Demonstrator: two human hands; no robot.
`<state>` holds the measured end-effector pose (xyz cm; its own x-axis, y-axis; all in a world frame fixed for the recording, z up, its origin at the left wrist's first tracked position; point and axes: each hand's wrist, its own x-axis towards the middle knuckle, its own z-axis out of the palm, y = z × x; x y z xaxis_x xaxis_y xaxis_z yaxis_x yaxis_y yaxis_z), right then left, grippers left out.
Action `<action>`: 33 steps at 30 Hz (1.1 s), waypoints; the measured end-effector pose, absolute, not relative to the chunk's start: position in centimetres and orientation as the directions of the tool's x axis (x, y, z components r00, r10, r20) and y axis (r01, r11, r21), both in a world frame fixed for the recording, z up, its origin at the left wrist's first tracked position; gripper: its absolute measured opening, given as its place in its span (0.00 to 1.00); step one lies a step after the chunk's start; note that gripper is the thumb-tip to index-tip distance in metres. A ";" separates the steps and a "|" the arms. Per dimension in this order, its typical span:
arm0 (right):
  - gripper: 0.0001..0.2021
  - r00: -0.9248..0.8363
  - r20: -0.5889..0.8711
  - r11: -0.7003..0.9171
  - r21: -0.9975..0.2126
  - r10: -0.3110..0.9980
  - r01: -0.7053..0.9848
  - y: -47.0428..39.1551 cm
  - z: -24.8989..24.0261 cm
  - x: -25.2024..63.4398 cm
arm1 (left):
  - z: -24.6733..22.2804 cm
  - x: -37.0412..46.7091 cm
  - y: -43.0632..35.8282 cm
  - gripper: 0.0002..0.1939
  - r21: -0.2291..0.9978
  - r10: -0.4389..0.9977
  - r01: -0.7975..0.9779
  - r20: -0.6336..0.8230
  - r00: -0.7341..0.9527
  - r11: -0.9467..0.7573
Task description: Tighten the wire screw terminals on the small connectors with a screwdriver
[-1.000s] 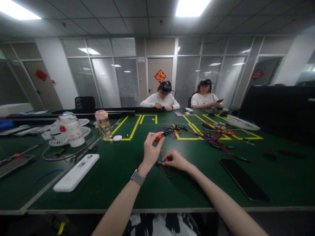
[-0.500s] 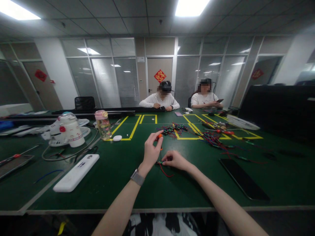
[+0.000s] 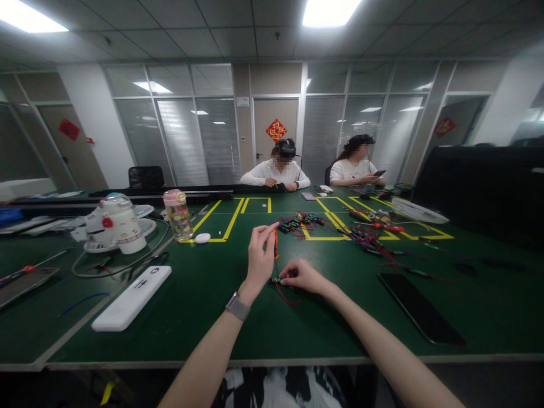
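Observation:
My left hand (image 3: 260, 256) is closed around the orange-and-black handle of a screwdriver (image 3: 276, 247), held nearly upright. Its thin shaft runs down to a small green wired part (image 3: 276, 280) low over the table. From the other side, the fingertips of my right hand (image 3: 304, 276) pinch that green part. A red wire (image 3: 287, 298) trails from it toward me. Exactly where the screwdriver's tip meets the part is too small to make out.
Beyond my hands lie wired green parts in one pile (image 3: 302, 223) and another (image 3: 368, 242). A dark phone (image 3: 420, 309) rests at right, a white power bank (image 3: 132, 300) at left. Bottles (image 3: 177, 218) stand at back left. Two people (image 3: 276, 173) sit across the table (image 3: 204, 328).
My left fingers have shifted slightly left on the handle, and more of its orange side shows. My right hand stays put. The person at far right has turned their head.

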<state>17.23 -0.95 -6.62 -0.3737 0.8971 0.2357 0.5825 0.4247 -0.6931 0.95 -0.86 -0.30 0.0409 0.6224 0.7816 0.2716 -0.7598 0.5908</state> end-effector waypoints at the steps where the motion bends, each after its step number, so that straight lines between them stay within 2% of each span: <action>1: 0.08 -0.374 0.236 0.425 -0.694 0.897 0.581 -1.0 -6.6 17.2 | -0.3 1.0 -0.8 0.16 0.591 0.621 0.248 0.782 0.060 -0.768; 5: 0.08 -0.369 0.228 0.414 -0.703 0.901 0.578 -1.1 -6.4 17.2 | -0.5 1.1 -0.7 0.17 0.605 0.626 0.178 0.774 0.099 -0.776; 12: 0.08 -0.360 0.247 0.425 -0.687 0.900 0.590 -0.9 -6.8 17.2 | -0.2 0.9 -1.0 0.12 0.556 0.590 0.310 0.807 0.023 -0.772; 17: 0.07 -0.364 0.242 0.426 -0.676 0.899 0.601 -1.0 -6.6 17.2 | -0.4 0.8 -0.9 0.18 0.605 0.628 0.183 0.771 0.109 -0.775; 20: 0.08 -0.365 0.245 0.430 -0.663 0.898 0.612 -1.1 -6.5 17.2 | -0.5 1.0 -0.9 0.18 0.629 0.645 0.148 0.755 0.119 -0.764; 27: 0.07 -0.369 0.228 0.418 -0.681 0.901 0.601 -1.1 -6.5 17.2 | -0.2 1.0 -1.1 0.11 0.514 0.556 0.319 0.830 0.051 -0.796; 30: 0.07 -0.366 0.236 0.422 -0.681 0.900 0.599 -1.1 -6.5 17.2 | -0.1 0.9 -1.2 0.12 0.519 0.565 0.328 0.823 0.059 -0.789; 33: 0.08 -0.366 0.237 0.422 -0.684 0.900 0.594 -1.0 -6.6 17.2 | -0.2 0.8 -1.1 0.17 0.534 0.575 0.258 0.809 0.121 -0.805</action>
<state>17.16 -1.05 -6.57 -0.3665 0.8997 0.2370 0.5945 0.4224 -0.6842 0.82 -1.13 -0.20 0.1213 0.5753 0.8089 0.2581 -0.8052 0.5339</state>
